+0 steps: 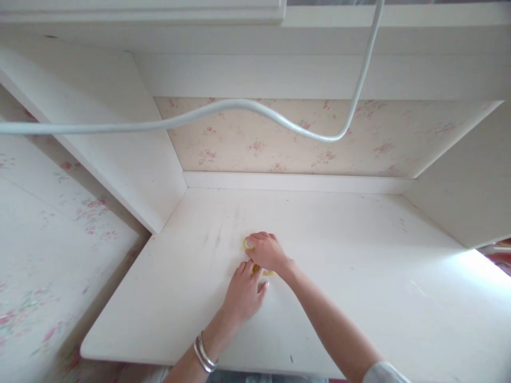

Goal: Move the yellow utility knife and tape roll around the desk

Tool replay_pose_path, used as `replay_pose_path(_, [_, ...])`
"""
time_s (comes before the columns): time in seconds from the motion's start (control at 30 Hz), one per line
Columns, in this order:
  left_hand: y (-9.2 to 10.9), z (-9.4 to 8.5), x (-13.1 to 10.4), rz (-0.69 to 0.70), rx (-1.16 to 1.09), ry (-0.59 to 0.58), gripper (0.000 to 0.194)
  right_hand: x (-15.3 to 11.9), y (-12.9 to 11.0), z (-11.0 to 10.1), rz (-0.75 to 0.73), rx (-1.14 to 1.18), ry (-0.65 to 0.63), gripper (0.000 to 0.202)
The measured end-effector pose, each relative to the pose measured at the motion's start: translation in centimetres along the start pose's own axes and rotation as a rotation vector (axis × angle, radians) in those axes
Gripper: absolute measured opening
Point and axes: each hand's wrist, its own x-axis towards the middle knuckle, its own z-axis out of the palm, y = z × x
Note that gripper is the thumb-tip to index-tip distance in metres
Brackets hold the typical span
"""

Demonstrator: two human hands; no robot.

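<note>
Near the middle of the white desktop (327, 308), both hands are close together over small yellow ring-shaped things, partly covered by my fingers. One yellow ring (246, 246) shows at the fingertips of my right hand (268, 251), which curls down over it. Another yellow loop (269, 273) lies just below that hand's palm. My left hand (245, 290) rests on the desktop with fingers stretched forward and thumb apart, its fingertips touching a yellow piece (254, 269) between the hands. Whether the yellow parts are joined, I cannot make out. A silver bangle (205, 352) circles my left wrist.
A white cable (239, 105) hangs across the view in front of the upper cabinet (139, 16). White side panels (99, 117) flank the desktop left and right. Floral wallpaper (255, 143) covers the back wall. The desktop's front edge runs along the bottom.
</note>
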Motion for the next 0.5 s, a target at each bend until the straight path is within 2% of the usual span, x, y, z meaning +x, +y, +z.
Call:
replay_pose_path(0.13, [0.0, 0.7, -0.1, -0.013, -0.011, 0.048, 0.03, 1.1, 0.1, 0.8, -0.001, -0.018, -0.016, 0.032])
replay_pose_path(0.3, [0.2, 0.9, 0.2, -0.006, -0.023, 0.053, 0.023, 1.5, 0.2, 1.0, -0.003, -0.001, -0.005, 0.033])
replay_pose_path(0.43, [0.3, 1.2, 0.3, 0.013, -0.054, 0.036, 0.023, 1.0, 0.5, -0.2, 0.035, 0.032, 0.09, 0.036])
replay_pose_path(0.5, [0.4, 1.4, 0.3, 0.022, -0.072, 0.03, 0.026, 0.3, 1.2, -1.2, 0.081, 0.082, 0.206, 0.035])
